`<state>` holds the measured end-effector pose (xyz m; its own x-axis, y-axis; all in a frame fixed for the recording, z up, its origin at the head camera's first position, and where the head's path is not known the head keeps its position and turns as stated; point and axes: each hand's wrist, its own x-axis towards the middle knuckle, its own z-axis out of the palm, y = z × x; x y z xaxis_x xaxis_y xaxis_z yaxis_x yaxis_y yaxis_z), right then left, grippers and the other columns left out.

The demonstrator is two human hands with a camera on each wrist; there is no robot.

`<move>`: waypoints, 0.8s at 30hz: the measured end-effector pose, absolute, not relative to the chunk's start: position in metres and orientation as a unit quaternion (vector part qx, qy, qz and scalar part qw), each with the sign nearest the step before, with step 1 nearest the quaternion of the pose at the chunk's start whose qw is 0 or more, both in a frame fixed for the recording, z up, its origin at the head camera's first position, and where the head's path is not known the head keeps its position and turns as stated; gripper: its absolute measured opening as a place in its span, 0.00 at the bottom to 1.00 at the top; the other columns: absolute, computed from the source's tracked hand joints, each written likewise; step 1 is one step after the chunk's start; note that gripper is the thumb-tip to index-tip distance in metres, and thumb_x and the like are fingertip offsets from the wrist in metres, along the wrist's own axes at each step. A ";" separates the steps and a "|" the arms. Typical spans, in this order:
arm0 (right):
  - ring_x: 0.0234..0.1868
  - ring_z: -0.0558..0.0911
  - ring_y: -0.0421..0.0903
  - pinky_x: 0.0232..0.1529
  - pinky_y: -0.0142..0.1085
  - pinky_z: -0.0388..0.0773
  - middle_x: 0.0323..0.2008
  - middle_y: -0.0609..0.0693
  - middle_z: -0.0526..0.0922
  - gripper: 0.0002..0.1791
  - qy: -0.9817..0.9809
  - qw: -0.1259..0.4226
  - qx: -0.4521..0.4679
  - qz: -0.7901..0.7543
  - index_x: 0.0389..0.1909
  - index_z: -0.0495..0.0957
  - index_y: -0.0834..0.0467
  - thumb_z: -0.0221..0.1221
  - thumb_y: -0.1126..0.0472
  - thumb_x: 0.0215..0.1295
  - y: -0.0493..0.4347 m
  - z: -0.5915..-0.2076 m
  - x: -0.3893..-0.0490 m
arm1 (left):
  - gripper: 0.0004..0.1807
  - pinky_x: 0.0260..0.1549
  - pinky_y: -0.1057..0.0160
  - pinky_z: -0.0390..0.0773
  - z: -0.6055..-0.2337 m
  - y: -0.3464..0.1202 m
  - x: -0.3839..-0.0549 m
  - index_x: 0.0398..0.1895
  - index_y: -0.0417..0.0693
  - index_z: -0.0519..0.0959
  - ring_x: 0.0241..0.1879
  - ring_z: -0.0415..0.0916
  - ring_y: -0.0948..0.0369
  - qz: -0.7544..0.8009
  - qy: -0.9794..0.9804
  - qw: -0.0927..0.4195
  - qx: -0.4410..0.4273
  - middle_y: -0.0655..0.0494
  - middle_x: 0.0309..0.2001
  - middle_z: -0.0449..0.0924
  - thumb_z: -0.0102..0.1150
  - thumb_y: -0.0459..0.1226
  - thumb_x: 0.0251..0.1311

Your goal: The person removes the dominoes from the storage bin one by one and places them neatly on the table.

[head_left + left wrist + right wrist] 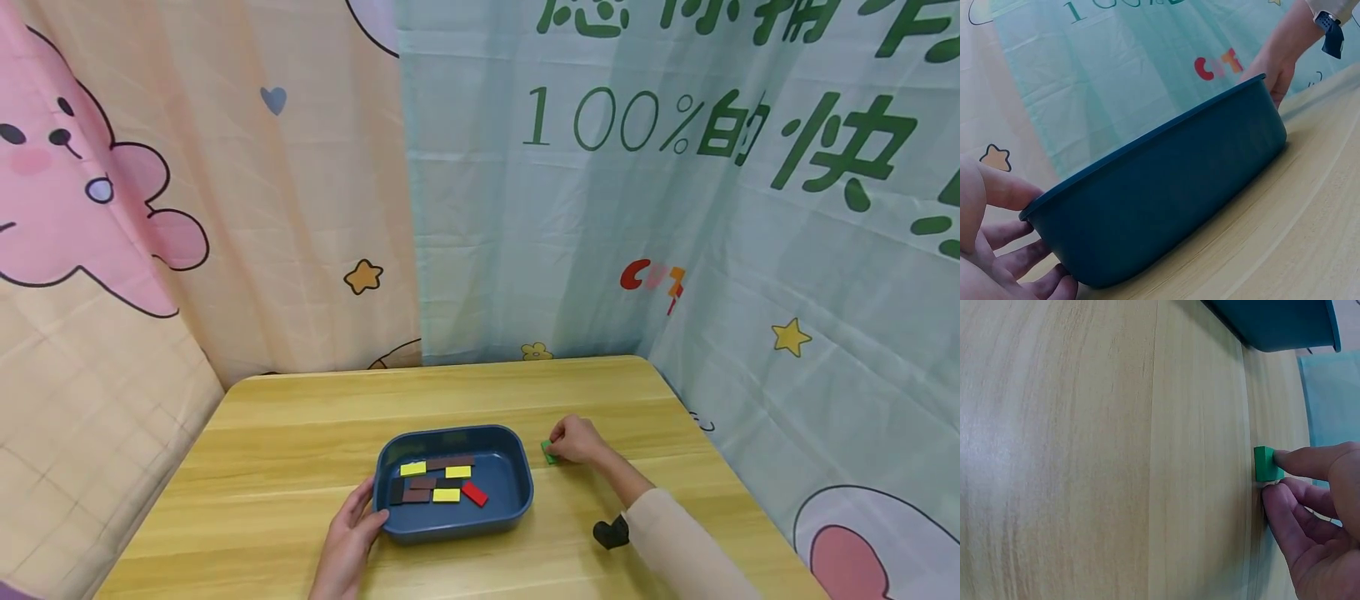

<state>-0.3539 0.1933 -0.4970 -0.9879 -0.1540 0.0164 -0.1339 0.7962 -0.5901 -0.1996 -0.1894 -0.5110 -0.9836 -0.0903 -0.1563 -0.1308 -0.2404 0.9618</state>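
Note:
A blue rectangular plastic bin (506,487) stands on the table, holding several flat blocks. My left hand (348,529) grips its left end, thumb over the rim (1030,206) and fingers against the outer wall. To the right of the bin, my right hand (577,440) pinches a small green block (1265,464) at the tabletop. In the right wrist view the fingertips lie on the block's near side and lower end. Inside the bin are yellow blocks (446,496), brown blocks (450,462), black blocks (397,492) and one red block (475,493).
The wooden table (285,433) spreads around the bin. Printed curtains (480,208) hang behind it and along both sides. A black band (611,532) hangs at the right sleeve (678,542).

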 end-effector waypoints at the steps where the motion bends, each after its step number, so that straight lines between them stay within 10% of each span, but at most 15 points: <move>1: 0.29 0.79 0.44 0.32 0.36 0.79 0.26 0.46 0.82 0.08 0.947 0.016 -0.076 -0.312 0.29 0.85 0.61 0.75 0.64 0.54 0.193 -0.496 -0.353 | 0.37 0.70 0.48 0.62 -0.510 -0.189 -0.200 0.81 0.33 0.50 0.76 0.51 0.38 0.781 0.618 0.014 -0.090 0.29 0.79 0.45 0.51 0.25 0.72; 24: 0.36 0.84 0.44 0.43 0.42 0.84 0.33 0.46 0.85 0.15 0.923 -0.009 -0.121 -0.365 0.45 0.85 0.68 0.73 0.63 0.61 0.194 -0.467 -0.351 | 0.38 0.70 0.46 0.59 -0.509 -0.189 -0.198 0.81 0.33 0.49 0.76 0.50 0.38 0.784 0.613 0.014 -0.090 0.29 0.80 0.42 0.50 0.24 0.72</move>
<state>-0.3505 0.1940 -0.4666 -0.9703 -0.2174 0.1056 -0.2308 0.7035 -0.6721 -0.1984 -0.1888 -0.5092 -0.9834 -0.0876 -0.1588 -0.1330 -0.2470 0.9598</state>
